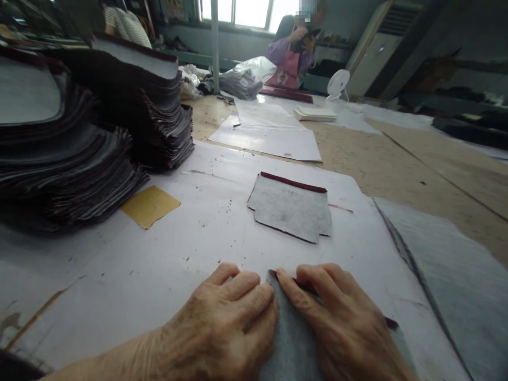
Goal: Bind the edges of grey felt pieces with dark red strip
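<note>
A grey-faced fabric piece [291, 338] with a dark red edge lies on the white sheet under both my hands. My left hand [222, 320] is closed, its curled fingers at the left side of this piece; the fingertips are hidden. My right hand [341, 317] has its fingers bent over the dark red edge, with one finger pressed down near the corner. Just beyond my hands, a similar grey fabric piece [291, 209] lies flat, a narrow dark red fold along its far edge and notches in its lower corners.
Tall stacks of dark fabric pieces [164, 121] stand at the left, near a yellow card [151, 206]. Grey sheet material [448, 280] covers the right side. Farther off are white papers [273, 137], a plastic bag [246, 76], a small white fan [338, 83] and a person [291, 50].
</note>
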`<state>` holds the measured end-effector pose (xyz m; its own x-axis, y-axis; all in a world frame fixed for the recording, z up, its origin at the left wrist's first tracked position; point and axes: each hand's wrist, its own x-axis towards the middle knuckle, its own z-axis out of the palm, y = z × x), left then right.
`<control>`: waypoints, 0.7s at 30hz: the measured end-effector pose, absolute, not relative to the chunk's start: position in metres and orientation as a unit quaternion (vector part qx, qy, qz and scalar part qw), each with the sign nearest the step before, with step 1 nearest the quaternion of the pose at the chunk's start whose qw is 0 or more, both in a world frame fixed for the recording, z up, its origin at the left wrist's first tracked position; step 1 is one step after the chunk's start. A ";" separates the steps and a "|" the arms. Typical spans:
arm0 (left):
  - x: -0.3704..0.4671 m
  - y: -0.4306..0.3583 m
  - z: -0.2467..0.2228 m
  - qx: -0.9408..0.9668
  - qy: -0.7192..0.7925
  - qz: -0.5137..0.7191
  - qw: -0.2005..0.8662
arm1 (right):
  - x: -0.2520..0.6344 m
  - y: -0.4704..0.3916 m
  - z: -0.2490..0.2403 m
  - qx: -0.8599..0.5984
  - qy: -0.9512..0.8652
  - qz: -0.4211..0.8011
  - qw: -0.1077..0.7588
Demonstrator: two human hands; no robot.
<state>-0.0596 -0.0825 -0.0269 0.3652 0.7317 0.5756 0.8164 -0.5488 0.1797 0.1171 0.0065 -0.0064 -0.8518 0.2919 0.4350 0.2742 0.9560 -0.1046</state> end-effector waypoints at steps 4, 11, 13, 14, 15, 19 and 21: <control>-0.058 -0.084 -0.027 -0.822 -0.472 -0.311 0.073 | 0.117 0.006 -0.006 -0.132 -0.967 -0.007 0.217; -0.058 -0.085 -0.020 -0.825 -0.485 -0.280 0.075 | 0.116 0.010 -0.007 -0.157 -0.961 0.046 0.224; -0.059 -0.085 -0.018 -0.828 -0.491 -0.262 0.069 | 0.115 0.009 -0.005 -0.145 -0.964 0.034 0.219; -0.059 -0.085 -0.019 -0.828 -0.491 -0.261 0.067 | 0.114 0.008 -0.004 -0.139 -0.967 0.031 0.212; -0.059 -0.085 -0.019 -0.828 -0.487 -0.268 0.068 | 0.112 0.007 -0.002 -0.132 -0.969 0.031 0.206; -0.058 -0.085 -0.019 -0.823 -0.477 -0.297 0.080 | 0.108 0.004 -0.001 -0.126 -0.966 0.054 0.218; -0.058 -0.087 -0.012 -0.824 -0.489 -0.279 0.057 | 0.110 0.006 -0.002 -0.143 -0.956 0.066 0.247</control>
<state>-0.0583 -0.0868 -0.0124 0.3653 0.7752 0.5154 0.8383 -0.5147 0.1799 0.1098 0.0061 -0.0022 -0.8372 0.3050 0.4539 0.2402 0.9508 -0.1958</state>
